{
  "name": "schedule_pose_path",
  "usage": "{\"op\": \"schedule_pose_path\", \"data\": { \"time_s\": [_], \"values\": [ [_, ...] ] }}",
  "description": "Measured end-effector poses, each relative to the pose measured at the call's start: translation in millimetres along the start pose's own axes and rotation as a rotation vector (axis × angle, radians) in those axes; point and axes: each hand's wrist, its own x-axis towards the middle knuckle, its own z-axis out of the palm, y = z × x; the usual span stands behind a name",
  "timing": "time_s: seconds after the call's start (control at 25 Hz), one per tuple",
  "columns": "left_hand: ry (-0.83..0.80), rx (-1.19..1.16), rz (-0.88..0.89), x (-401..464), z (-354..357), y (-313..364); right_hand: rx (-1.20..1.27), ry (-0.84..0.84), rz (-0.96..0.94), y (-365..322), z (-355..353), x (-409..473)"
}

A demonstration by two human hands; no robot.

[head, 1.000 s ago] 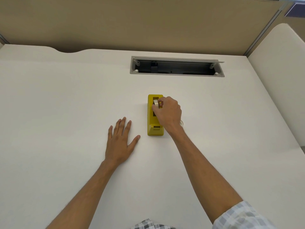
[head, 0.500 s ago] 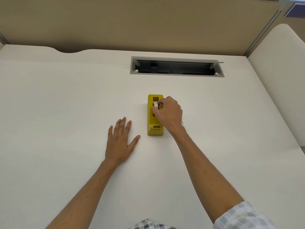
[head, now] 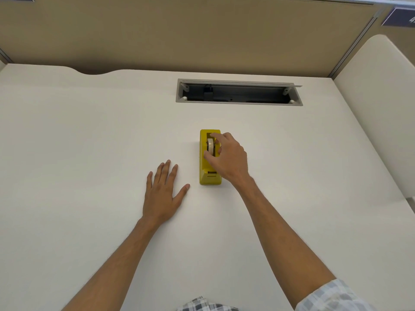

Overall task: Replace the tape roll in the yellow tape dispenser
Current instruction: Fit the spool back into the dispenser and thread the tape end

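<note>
Hidden: the right hand (head: 229, 157) covers the right side of the yellow tape dispenser (head: 205, 163); whether its fingertips actually press the tape roll (head: 210, 145) cannot be told.
Cut off: both forearms and a checked sleeve (head: 332, 296) run out at the bottom edge.
Dispenser: upright on the white desk (head: 89, 142), mid-desk, cutter end toward the person.
Contents: the tape roll sits on edge in the dispenser's well.
Right hand grip: narrow, forefinger at the roll's far side and thumb at its near side (contact unclear).
Left hand (head: 162, 194): flat on the desk, fingers spread, just left of the dispenser, not touching it.
Cable slot (head: 239, 92): open, near the desk's back edge; dark inside, contents indistinct.
Open room: bare desk left and right of the dispenser; a partition (head: 202, 34) rises behind.
</note>
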Motion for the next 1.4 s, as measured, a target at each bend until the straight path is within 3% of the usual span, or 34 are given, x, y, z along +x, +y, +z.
{"op": "schedule_pose_path", "data": {
  "time_s": [0.92, 1.08, 1.24, 1.32, 1.4],
  "values": [
    [0.011, 0.000, 0.006, 0.2, 4.0, -2.3, -0.063, -0.038, -0.178, 12.5, -12.9, -1.5],
    [0.047, -0.152, -0.033, 7.3, -1.2, 1.1, -0.030, -0.017, -0.154, 12.7, -14.3, 2.7],
    [0.205, -0.305, 0.024, 32.7, -19.8, 26.7, -0.018, 0.028, -0.114, 10.0, -13.6, 3.7],
    [0.190, -0.343, 0.067, 51.2, -29.2, 42.7, -0.009, 0.037, -0.085, 9.2, -11.7, 4.5],
    [0.074, -0.331, 0.131, 70.8, -34.8, 54.0, 0.045, 0.041, -0.041, 8.3, -8.9, 4.5]
  ]
}}
